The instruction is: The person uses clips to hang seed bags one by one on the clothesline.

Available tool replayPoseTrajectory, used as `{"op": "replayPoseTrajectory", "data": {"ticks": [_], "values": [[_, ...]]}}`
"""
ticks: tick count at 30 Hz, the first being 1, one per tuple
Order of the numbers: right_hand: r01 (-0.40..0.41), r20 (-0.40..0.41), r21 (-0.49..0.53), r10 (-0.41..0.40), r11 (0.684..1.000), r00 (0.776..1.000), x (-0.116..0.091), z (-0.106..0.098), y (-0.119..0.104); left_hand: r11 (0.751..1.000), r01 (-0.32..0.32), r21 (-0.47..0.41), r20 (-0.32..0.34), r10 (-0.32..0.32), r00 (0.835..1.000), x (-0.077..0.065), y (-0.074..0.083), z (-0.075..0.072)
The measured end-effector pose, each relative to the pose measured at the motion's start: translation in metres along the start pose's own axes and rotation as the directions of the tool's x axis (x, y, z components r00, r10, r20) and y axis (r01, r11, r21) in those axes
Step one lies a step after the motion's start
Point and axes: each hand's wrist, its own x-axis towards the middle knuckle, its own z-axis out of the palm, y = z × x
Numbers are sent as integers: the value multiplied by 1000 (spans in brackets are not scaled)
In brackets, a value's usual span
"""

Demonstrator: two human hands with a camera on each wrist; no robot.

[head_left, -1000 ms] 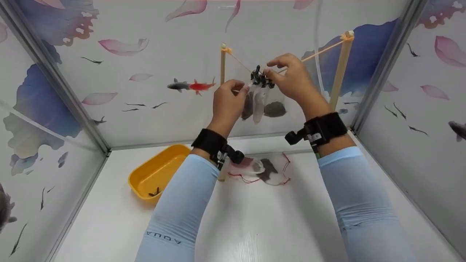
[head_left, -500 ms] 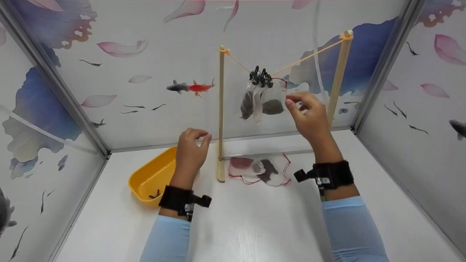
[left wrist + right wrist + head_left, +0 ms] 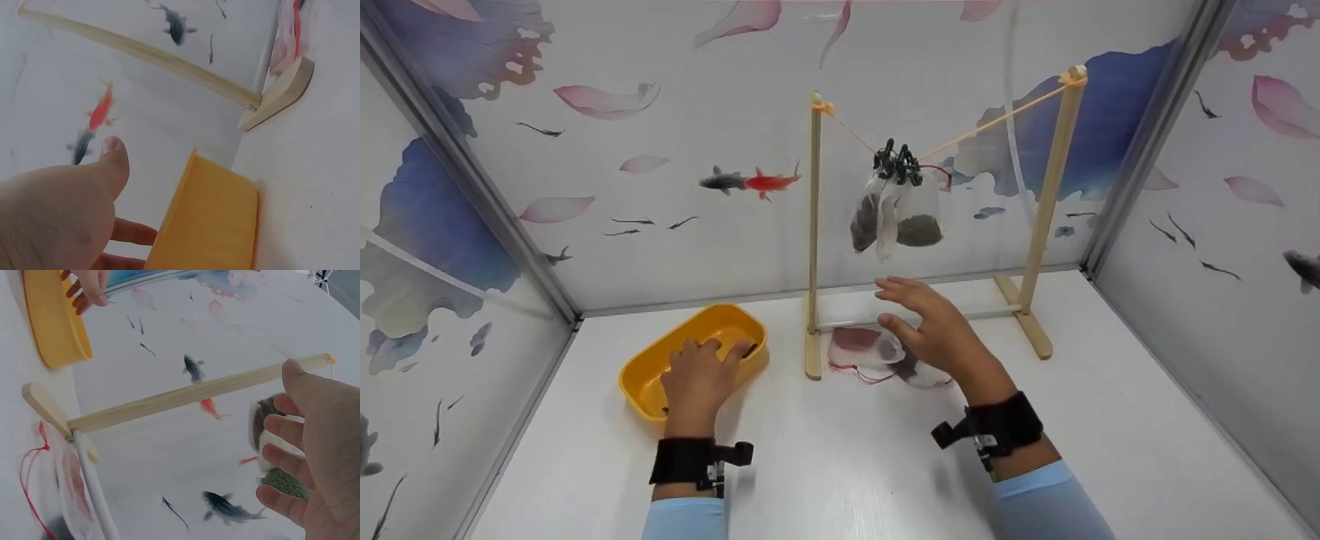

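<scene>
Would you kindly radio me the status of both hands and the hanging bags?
Left hand at yellow tray. Right hand open, holding nothing. Hanging bags clipped to orange cord. Nothing seen blocking left hand.

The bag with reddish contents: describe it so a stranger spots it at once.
Start at the wooden stand; low across its base runs a white bar. Just in front of that bar, at the end nearer the yellow tray, the drawstring bag lies on the table. Its contents look reddish, while the bag beside it holds something dark.

White table (image 3: 825,465): yellow tray (image 3: 641,382), wooden stand (image 3: 814,225), pouches (image 3: 855,341) lying near stand.
</scene>
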Motion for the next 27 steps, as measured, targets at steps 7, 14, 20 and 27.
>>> {"op": "replayPoseTrajectory", "data": {"ticks": [7,14,20,27], "values": [[107,173,-19,-102,994,980,-6,30,-25,993,105,50,166,-112,980,-7,-21,-8],[252,302,-26,-233,967,924,-9,56,-45,997,77,23,166,-80,983,-14,-24,-4],[228,357,-13,-208,974,911,-10,64,-48,996,91,0,181,-90,979,-14,-28,-3],[180,353,22,-176,983,919,-9,63,-46,975,163,-153,177,-135,975,-15,-30,-5]]}}
